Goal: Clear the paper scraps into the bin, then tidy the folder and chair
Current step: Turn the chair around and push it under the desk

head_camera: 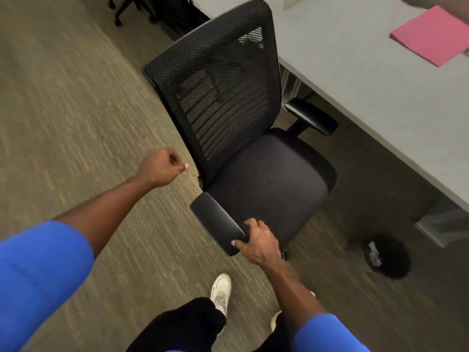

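The near armrest (218, 224) of the chair (253, 138) is gripped at its near end by the right hand (256, 243), fingers wrapped over the pad and thumb pressed along its edge. The left hand (165, 166) is curled into a loose fist just beside the lower edge of the mesh backrest (218, 80); nothing is seen held in it, and contact with the backrest cannot be told. The step in hand is judged to be the tidying of the chair, whose seat is turned out from the desk (368, 72) on the right. For a clean result, the chair is best swivelled to face the desk and rolled in steadily, the far armrest (312, 118) being watched where it nears the desk edge. The pink folder (431, 36) is seen flat on the desk at the far right. The black bin (388, 257) stands on the carpet (76, 110) under the desk's near end, with crumpled paper scraps (374, 254) visible inside it.
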`<action>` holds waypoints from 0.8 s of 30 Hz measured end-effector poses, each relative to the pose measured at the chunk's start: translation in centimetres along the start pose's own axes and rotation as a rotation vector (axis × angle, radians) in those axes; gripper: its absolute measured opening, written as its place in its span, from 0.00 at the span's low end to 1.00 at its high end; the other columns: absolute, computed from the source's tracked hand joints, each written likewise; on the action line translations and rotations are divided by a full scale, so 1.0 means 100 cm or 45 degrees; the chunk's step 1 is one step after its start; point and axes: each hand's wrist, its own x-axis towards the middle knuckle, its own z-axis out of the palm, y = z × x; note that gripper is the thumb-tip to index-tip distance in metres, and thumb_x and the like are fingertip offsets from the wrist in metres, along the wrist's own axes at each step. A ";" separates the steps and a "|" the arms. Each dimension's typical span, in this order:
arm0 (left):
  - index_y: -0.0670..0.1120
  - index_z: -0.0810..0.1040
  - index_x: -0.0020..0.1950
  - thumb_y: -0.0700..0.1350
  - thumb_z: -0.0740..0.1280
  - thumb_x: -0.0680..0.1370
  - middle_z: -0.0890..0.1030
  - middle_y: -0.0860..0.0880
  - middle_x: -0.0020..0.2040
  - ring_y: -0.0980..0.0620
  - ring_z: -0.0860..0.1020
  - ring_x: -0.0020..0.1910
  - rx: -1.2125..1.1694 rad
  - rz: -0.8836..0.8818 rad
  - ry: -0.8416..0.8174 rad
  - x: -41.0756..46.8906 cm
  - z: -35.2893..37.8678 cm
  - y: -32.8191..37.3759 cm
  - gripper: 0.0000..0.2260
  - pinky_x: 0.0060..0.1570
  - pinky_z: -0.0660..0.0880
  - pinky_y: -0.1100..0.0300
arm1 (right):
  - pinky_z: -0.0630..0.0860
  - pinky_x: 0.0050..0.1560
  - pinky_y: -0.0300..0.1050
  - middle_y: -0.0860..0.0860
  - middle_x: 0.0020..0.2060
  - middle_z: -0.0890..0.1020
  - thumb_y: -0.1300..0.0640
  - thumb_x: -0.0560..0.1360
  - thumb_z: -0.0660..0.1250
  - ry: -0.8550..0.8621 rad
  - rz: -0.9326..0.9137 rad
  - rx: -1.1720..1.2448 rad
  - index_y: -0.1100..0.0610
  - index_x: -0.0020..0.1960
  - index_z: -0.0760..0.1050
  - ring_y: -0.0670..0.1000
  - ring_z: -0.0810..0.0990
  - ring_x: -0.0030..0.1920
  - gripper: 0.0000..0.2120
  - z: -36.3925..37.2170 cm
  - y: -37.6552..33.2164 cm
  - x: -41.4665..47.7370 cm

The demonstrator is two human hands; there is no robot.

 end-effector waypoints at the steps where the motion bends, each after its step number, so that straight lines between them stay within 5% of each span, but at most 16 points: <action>1: 0.44 0.82 0.57 0.56 0.79 0.75 0.86 0.47 0.51 0.45 0.85 0.52 -0.051 -0.022 0.037 0.010 -0.008 0.002 0.19 0.57 0.81 0.49 | 0.77 0.66 0.57 0.53 0.67 0.76 0.33 0.70 0.73 -0.003 -0.012 -0.034 0.48 0.73 0.68 0.58 0.76 0.67 0.37 0.006 -0.006 0.002; 4: 0.45 0.73 0.74 0.62 0.81 0.71 0.81 0.50 0.64 0.49 0.81 0.59 -0.225 -0.049 0.068 0.037 -0.031 0.016 0.38 0.62 0.80 0.49 | 0.74 0.69 0.59 0.55 0.69 0.74 0.33 0.71 0.72 -0.003 -0.045 -0.171 0.51 0.76 0.64 0.60 0.73 0.69 0.41 0.022 -0.021 0.007; 6: 0.46 0.71 0.74 0.62 0.82 0.69 0.81 0.50 0.67 0.49 0.81 0.61 -0.380 -0.026 0.095 0.052 -0.043 0.027 0.41 0.63 0.80 0.49 | 0.72 0.70 0.60 0.56 0.71 0.73 0.34 0.71 0.73 -0.016 -0.062 -0.247 0.53 0.78 0.62 0.60 0.72 0.70 0.43 0.031 -0.027 0.011; 10: 0.54 0.81 0.56 0.57 0.83 0.69 0.86 0.57 0.57 0.53 0.84 0.59 -0.638 0.000 0.158 0.075 -0.049 0.043 0.20 0.60 0.81 0.57 | 0.71 0.69 0.61 0.57 0.70 0.73 0.37 0.72 0.74 -0.036 -0.086 -0.327 0.54 0.78 0.60 0.61 0.72 0.69 0.44 0.042 -0.034 0.019; 13: 0.47 0.83 0.64 0.54 0.76 0.77 0.88 0.51 0.62 0.46 0.85 0.63 -0.845 -0.052 0.145 0.087 -0.047 0.041 0.18 0.69 0.81 0.42 | 0.72 0.69 0.61 0.57 0.69 0.73 0.37 0.71 0.75 -0.027 -0.088 -0.365 0.54 0.78 0.60 0.61 0.73 0.68 0.44 0.045 -0.038 0.021; 17: 0.40 0.80 0.68 0.53 0.68 0.84 0.86 0.43 0.64 0.40 0.85 0.63 -0.791 -0.069 0.140 0.089 -0.043 0.037 0.19 0.66 0.82 0.38 | 0.72 0.68 0.61 0.58 0.69 0.73 0.39 0.71 0.76 -0.009 -0.055 -0.395 0.55 0.78 0.60 0.61 0.73 0.68 0.44 0.049 -0.036 0.019; 24: 0.41 0.81 0.65 0.47 0.70 0.84 0.87 0.49 0.60 0.48 0.87 0.58 -0.831 0.002 0.036 0.069 -0.046 0.034 0.13 0.51 0.88 0.55 | 0.74 0.64 0.60 0.58 0.66 0.75 0.50 0.72 0.78 0.066 -0.004 -0.467 0.54 0.76 0.60 0.61 0.75 0.65 0.39 0.056 -0.021 0.008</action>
